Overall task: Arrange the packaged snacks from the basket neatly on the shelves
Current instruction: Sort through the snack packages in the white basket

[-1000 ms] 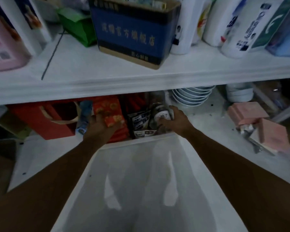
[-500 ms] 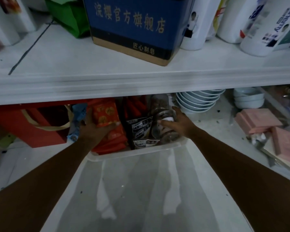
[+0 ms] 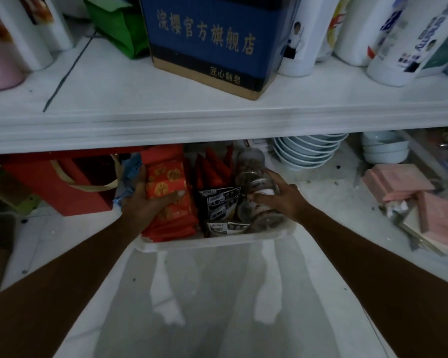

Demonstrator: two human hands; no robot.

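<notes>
A white plastic basket (image 3: 215,242) sits half under the lower shelf, packed with snacks. My left hand (image 3: 145,202) grips a red packet with gold flowers (image 3: 166,182), lifted off a stack of like red packets (image 3: 173,226) on the basket's left side. Black-and-white sachets (image 3: 219,202) fill the middle, with red pointed packets (image 3: 212,166) behind them. My right hand (image 3: 282,197) is closed around a clear round jar (image 3: 259,184) on the right side, and further jars lie before and behind it.
A white shelf board (image 3: 217,120) overhangs the basket and carries a blue box (image 3: 212,40), a green bag (image 3: 117,27) and white bottles (image 3: 398,47). On the lower level are a red bag (image 3: 62,184), stacked bowls (image 3: 305,151) and pink boxes (image 3: 398,182).
The view has shifted, showing more of the basket. My left hand has raised the red packet off the stack. My right hand keeps its hold on the jar.
</notes>
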